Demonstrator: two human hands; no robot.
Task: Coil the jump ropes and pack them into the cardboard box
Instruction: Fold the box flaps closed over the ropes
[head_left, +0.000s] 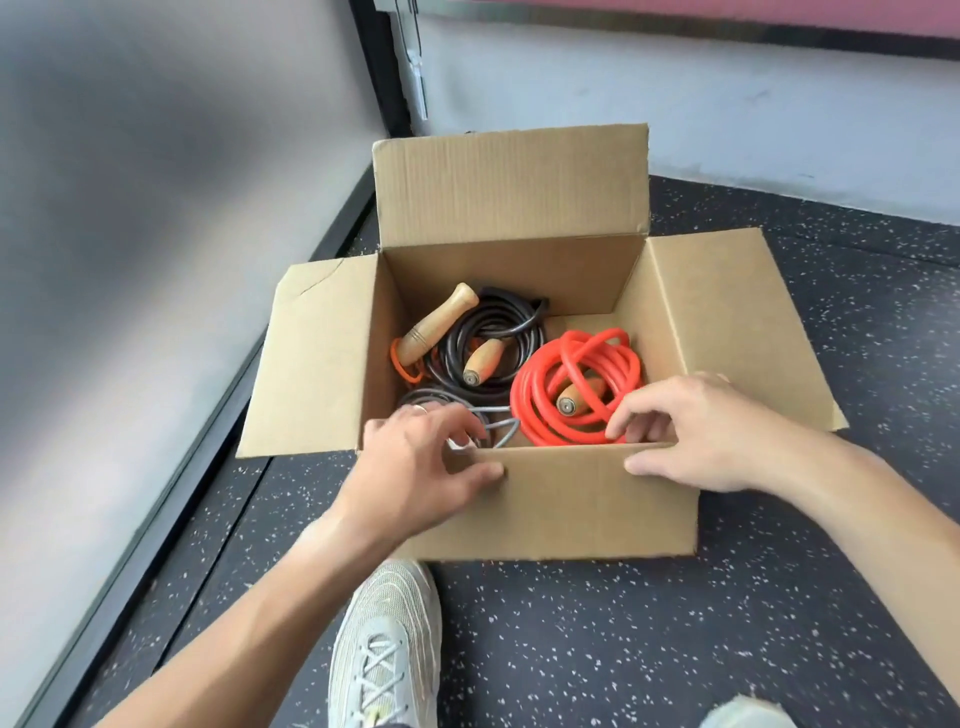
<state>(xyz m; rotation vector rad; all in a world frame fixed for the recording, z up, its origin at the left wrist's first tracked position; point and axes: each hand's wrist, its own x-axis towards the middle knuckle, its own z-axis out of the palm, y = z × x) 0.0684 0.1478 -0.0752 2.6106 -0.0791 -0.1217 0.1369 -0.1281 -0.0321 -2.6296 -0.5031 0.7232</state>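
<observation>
An open cardboard box (561, 499) stands on the floor with its flaps spread. Inside lie a coiled red jump rope (540, 395) with a wooden handle in its middle, a coiled black rope (488, 327) with two wooden handles, and a grey rope (498, 423) partly hidden at the front left. Both hands rest on the near flap, which is folded down outside the box. My left hand (415, 462) has its fingers over the flap's fold by the grey rope, thumb on the outside. My right hand (696, 431) pinches the same fold, fingers inside near the red coil.
The box sits on dark speckled flooring (675, 623) close to a grey wall (130, 260) on the left and another wall behind. A pale sneaker (384, 644) is planted just in front of the box; a second shoe tip (743, 714) shows at the bottom right.
</observation>
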